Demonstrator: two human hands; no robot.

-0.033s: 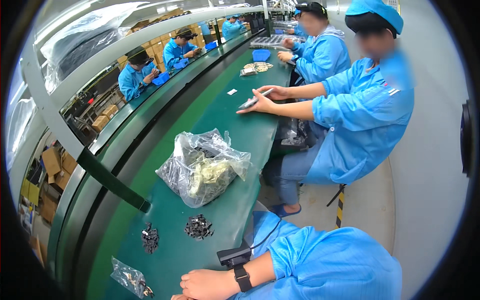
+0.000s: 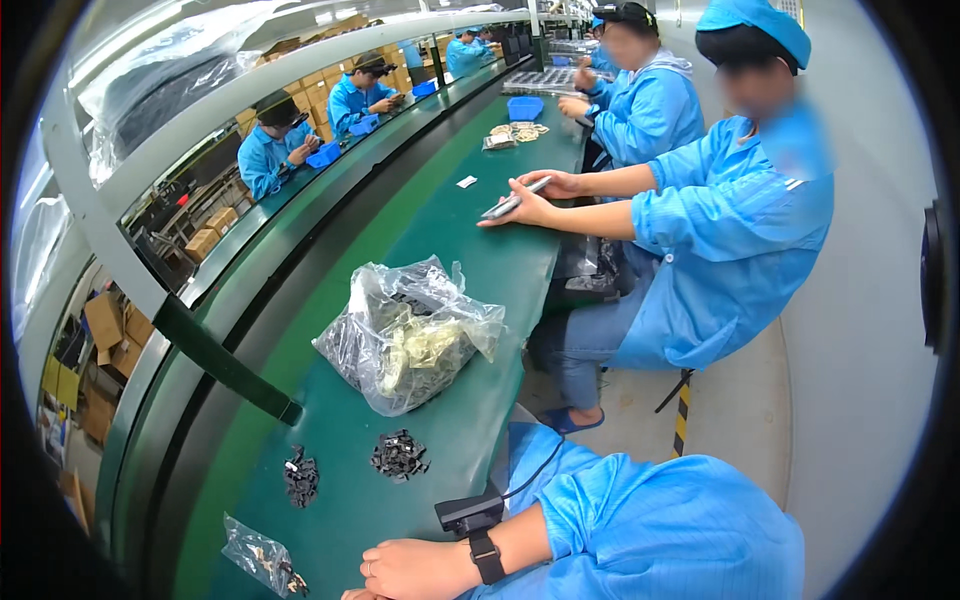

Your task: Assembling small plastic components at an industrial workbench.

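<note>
My right hand (image 2: 420, 568) lies low at the bottom edge, its fingers bent downward and partly cut off by the frame. A ring shows on one finger; whatever the fingers hold, if anything, is hidden. A black wrist strap (image 2: 487, 556) carries a small black device (image 2: 469, 513) with a cable. Left of the hand is a small clear bag (image 2: 258, 554) with small parts spilling at its mouth. Two heaps of small black parts, a right heap (image 2: 400, 456) and a left heap (image 2: 301, 477), lie farther up the green bench. My left hand cannot be made out.
A large clear plastic bag (image 2: 405, 345) stands on the green bench (image 2: 460, 400). Beyond it, a co-worker (image 2: 735, 240) in blue holds a flat grey object (image 2: 516, 199). A blue bin (image 2: 524, 109) sits farther off. A slanting post (image 2: 225, 365) meets the bench on the left.
My right hand stays in place. The nearest co-worker's hands and the flat grey object shift slightly, and a farther co-worker's hands move a little.
</note>
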